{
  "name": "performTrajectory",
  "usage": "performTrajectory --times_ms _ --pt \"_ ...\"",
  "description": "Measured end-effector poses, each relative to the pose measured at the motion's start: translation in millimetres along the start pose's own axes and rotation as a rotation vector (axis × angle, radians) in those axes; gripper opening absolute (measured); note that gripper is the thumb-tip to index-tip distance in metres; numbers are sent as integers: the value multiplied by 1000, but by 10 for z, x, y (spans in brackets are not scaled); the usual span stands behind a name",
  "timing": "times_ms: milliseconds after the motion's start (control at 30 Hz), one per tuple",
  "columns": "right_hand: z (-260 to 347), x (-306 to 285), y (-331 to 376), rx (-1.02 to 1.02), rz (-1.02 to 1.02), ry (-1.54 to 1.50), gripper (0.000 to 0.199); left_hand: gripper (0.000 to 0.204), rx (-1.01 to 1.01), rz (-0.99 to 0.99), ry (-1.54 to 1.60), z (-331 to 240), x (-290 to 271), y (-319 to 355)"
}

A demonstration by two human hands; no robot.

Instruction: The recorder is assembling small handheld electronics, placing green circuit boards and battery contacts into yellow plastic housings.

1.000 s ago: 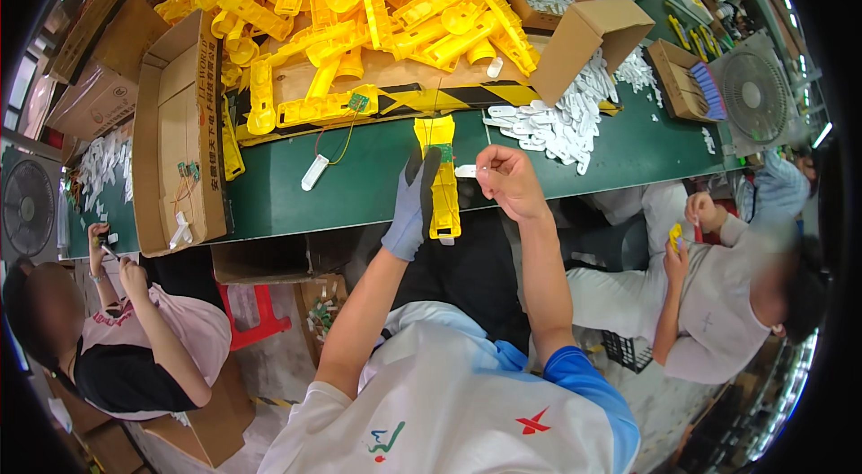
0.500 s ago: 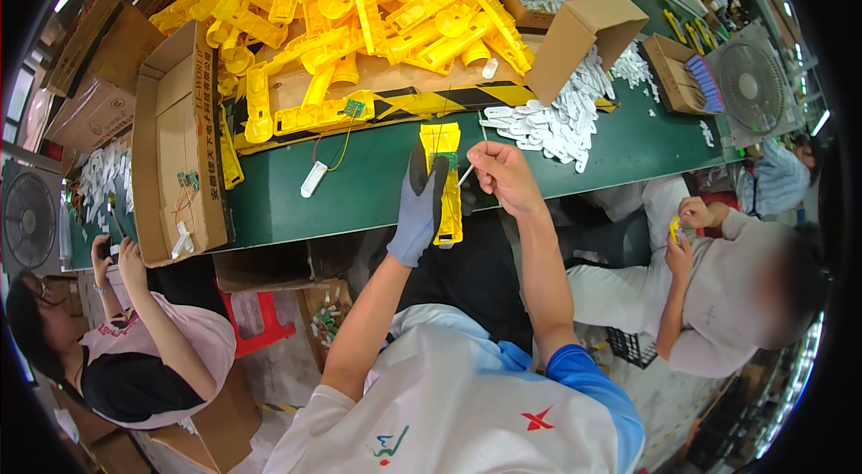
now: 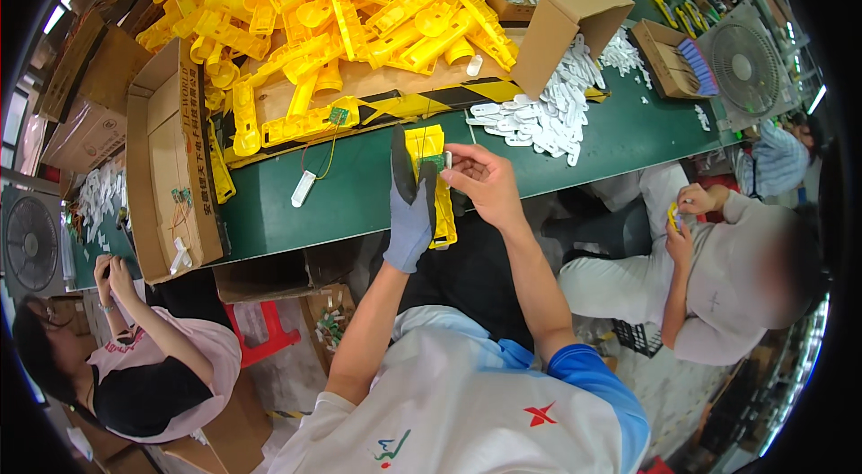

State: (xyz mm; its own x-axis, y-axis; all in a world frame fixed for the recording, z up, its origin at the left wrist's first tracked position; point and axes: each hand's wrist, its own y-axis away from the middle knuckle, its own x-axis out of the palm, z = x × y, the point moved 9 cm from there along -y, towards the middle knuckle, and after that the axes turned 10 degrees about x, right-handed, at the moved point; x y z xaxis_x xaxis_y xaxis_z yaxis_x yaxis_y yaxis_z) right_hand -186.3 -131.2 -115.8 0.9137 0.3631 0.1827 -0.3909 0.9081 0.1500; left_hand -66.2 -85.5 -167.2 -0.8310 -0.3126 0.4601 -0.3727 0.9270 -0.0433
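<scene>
My left hand (image 3: 410, 218), in a blue-grey glove with dark fingers, grips a long yellow plastic housing (image 3: 443, 221) above the table's front edge. A small green circuit board (image 3: 435, 163) lies in the housing's upper part, and thin wires rise from that end. My bare right hand (image 3: 489, 185) is closed at the housing's right side, with thumb and fingertips on a small white plastic piece (image 3: 448, 160). That piece stands beside the board; the fingers partly hide it. On the table to the left lies a white part (image 3: 303, 189), wired to another green board (image 3: 338, 116).
A large heap of yellow housings (image 3: 359, 16) fills the back, behind a black-and-yellow striped edge (image 3: 413, 104). White plastic pieces (image 3: 561, 115) lie in a pile at right, beside a cardboard box (image 3: 566, 30). An open carton (image 3: 171, 160) stands left. Co-workers sit on both sides.
My right hand has moved in against the housing, bringing the white piece from a slant to upright beside the board. My left hand still grips the housing. The whole view has shifted slightly.
</scene>
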Motion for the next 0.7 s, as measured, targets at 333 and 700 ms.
performTrajectory --times_ms 333,700 --pt "-49 -33 125 -123 -76 58 38 41 243 87 -303 -382 170 49" --pt "9 35 165 -170 -41 151 35 22 172 61 -374 -327 107 56"
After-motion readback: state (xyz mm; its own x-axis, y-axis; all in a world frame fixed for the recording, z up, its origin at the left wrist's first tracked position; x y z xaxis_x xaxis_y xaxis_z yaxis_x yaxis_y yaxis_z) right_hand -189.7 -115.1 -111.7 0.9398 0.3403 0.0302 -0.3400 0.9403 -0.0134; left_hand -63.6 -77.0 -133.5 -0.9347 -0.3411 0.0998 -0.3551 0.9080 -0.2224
